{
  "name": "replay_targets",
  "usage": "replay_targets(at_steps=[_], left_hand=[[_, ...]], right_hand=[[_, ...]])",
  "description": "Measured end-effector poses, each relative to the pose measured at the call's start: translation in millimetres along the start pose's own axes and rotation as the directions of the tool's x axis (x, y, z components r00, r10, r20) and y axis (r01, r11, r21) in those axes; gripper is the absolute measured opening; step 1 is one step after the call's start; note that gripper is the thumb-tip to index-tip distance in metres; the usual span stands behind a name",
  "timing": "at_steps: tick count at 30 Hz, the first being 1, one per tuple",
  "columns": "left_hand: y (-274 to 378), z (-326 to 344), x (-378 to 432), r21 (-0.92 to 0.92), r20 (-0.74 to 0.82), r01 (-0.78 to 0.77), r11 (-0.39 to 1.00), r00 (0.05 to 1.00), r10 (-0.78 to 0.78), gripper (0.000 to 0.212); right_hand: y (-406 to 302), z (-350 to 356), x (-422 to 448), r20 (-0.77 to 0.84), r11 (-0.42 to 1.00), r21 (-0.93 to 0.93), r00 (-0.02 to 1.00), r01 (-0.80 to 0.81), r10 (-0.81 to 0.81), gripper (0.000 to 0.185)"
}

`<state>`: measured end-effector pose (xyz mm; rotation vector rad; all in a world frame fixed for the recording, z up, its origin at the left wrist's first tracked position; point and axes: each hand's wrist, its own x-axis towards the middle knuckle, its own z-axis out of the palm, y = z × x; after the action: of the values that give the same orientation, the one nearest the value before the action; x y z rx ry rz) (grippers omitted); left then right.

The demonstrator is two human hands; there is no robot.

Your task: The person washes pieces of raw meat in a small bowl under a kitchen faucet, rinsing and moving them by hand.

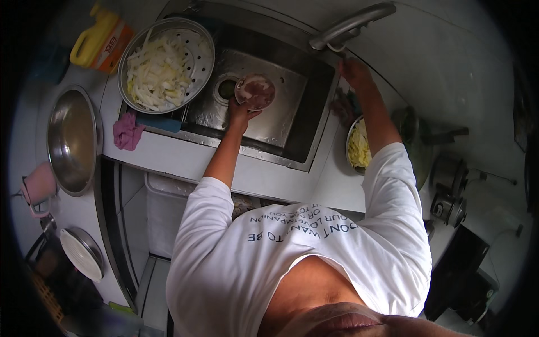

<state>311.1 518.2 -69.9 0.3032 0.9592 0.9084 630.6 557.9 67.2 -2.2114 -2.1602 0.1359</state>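
Observation:
My left hand (240, 114) holds a small bowl of raw meat (255, 92) by its near rim, over the stainless steel sink (290, 101) and just right of the drain (227, 88). Up at the right, my right hand (353, 72) reaches to the wall side of the sink, just below the base of the metal faucet (353, 25). Its fingers are small and dim, so whether they grip anything cannot be told. A perforated metal tray (202, 52) with cut pale vegetable strips (158, 78) rests over the sink's left end.
A yellow jug (94, 42), a pink cloth (127, 131) and a large steel basin (72, 141) lie left of the sink. A bowl of yellow-green leaves (358, 145) stands by my right forearm. Farther left are a pink pitcher (40, 185) and a white strainer (80, 255).

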Motion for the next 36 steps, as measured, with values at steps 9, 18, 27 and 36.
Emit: replay_targets(at_steps=[9,18,27,36], left_hand=[[6,11,-8,0.099,0.115,0.030,0.995,0.992,-0.041,0.051],[-15,29,-50,0.147,0.115,0.139,0.979,0.981,-0.156,0.048],[-29,55,-84,0.279,0.130,0.212,0.937,0.958,-0.255,0.045],[-16,108,-76,0.324,0.252,0.158,0.933,0.936,-0.246,0.052]], right_hand=[[-28,17,-24,-0.106,0.583,0.799,0.920,-0.146,0.376,0.018],[-128,98,-176,0.131,0.456,0.823,0.895,-0.338,0.426,0.025],[-119,64,-238,-0.167,0.728,0.638,0.878,-0.250,0.448,0.033],[-119,79,-258,-0.332,0.866,0.461,0.866,-0.196,0.373,0.042]])
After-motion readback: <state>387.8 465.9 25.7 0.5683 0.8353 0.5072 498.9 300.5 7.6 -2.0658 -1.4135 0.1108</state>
